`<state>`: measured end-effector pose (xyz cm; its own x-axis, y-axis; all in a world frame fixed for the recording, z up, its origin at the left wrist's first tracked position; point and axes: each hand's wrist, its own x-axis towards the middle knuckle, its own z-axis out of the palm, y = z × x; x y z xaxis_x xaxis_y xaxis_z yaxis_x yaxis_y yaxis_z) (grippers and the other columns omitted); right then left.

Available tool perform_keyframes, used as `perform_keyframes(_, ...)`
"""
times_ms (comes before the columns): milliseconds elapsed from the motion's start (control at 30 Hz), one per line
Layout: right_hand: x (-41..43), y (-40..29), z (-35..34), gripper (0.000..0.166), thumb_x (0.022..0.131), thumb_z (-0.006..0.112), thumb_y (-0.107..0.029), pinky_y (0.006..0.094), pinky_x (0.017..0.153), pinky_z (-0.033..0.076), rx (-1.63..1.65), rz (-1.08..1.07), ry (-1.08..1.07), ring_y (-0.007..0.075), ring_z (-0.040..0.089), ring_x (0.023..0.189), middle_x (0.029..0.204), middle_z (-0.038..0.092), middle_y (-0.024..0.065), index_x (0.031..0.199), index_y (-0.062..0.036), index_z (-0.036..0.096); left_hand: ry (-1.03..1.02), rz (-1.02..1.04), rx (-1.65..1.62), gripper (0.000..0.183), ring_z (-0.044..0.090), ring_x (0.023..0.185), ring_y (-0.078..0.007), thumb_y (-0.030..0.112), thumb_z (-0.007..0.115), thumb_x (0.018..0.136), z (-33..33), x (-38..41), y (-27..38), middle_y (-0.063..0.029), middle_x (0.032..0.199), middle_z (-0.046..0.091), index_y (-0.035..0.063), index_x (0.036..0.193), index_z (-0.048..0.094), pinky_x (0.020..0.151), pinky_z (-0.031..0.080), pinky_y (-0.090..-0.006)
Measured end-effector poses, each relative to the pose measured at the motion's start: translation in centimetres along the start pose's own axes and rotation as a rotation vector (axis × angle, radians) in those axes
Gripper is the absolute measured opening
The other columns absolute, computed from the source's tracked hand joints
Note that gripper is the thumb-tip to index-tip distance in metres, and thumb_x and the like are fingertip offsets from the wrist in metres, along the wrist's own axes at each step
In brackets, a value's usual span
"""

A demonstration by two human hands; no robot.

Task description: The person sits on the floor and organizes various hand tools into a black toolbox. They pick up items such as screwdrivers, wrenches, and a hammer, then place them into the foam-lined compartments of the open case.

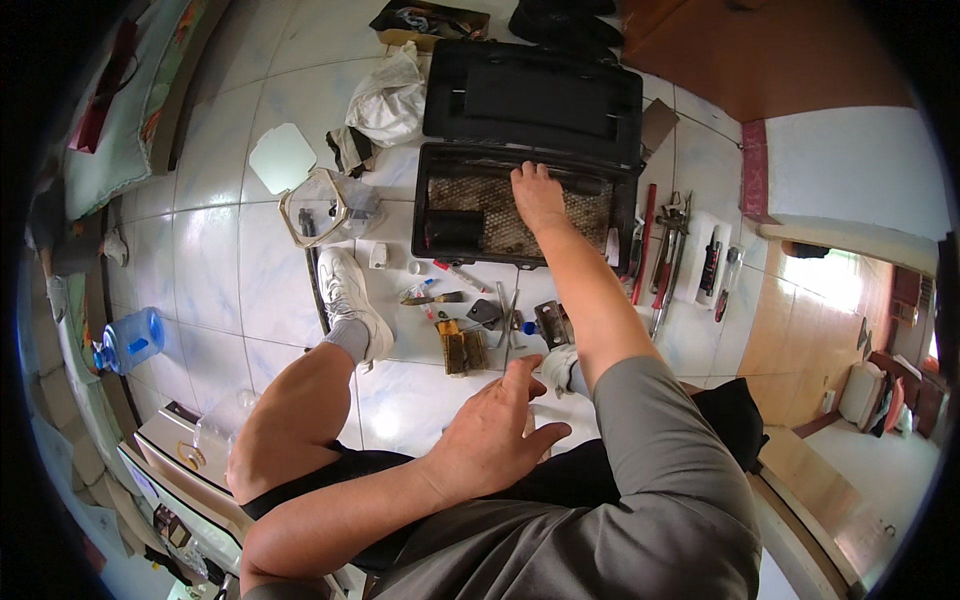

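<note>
An open black plastic toolbox (525, 259) lies on the tiled floor before me, its lid (536, 97) tipped back. My right hand (538, 196) reaches over the box near its far inner wall, fingers curled; whether it grips anything there is hidden. My left hand (487, 427) is held over my lap with fingers apart and nothing in it. Between my feet lie a brush (448, 298), a red-and-white marker (461, 276), metal hinges (463, 351) and several small metal parts.
Right of the toolbox are a red bar (645, 244), pliers and other long tools, and a white tray (699, 262). At its left stand a clear plastic container (360, 206) and a white bag (390, 97). A blue water bottle (133, 339) lies far left.
</note>
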<state>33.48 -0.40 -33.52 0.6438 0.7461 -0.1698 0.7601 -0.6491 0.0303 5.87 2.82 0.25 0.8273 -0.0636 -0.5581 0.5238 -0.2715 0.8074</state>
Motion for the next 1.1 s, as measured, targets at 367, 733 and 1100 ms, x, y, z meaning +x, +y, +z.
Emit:
perform_keyframes(367,-4.0,0.9,0.9,0.077,0.101,0.071,-0.03,0.0517,0.129,0.034,0.407,0.276,-0.373,0.0346,0.035,0.158,0.176,0.027,0.0082,0.167,-0.0128,0.034,-0.063,0.005,0.08,0.076,0.069,0.122,-0.0374,0.025,0.081,0.096,0.7,0.0,0.8,-0.0219,0.128,0.068,0.001,0.153,0.036,0.099,0.058,-0.0471)
perform_keyframes(733,-12.6,12.2,-4.4,0.03,0.09,0.074,-0.007,0.05,0.102,0.05,0.594,0.652,0.922,0.0425,0.059,0.12,0.123,0.065,0.0188,0.118,-0.0044,0.065,-0.097,0.122,0.149,0.076,0.068,0.117,-0.0456,0.032,0.077,0.098,2.7,1.0,2.2,-0.0266,0.126,0.069,-0.0037,0.15,0.034,0.103,0.051,-0.0509)
perform_keyframes(1100,-26.4,20.8,9.0,0.069,0.089,0.079,-0.033,0.0461,0.119,0.043,0.57,1.263,-0.044,0.0395,0.055,0.138,0.146,0.059,0.0209,0.145,-0.0018,0.056,-0.165,0.057,0.252,0.079,0.07,0.121,-0.0339,0.027,0.083,0.095,4.6,3.7,3.1,-0.0186,0.129,0.069,0.0009,0.154,0.037,0.101,0.057,-0.0451)
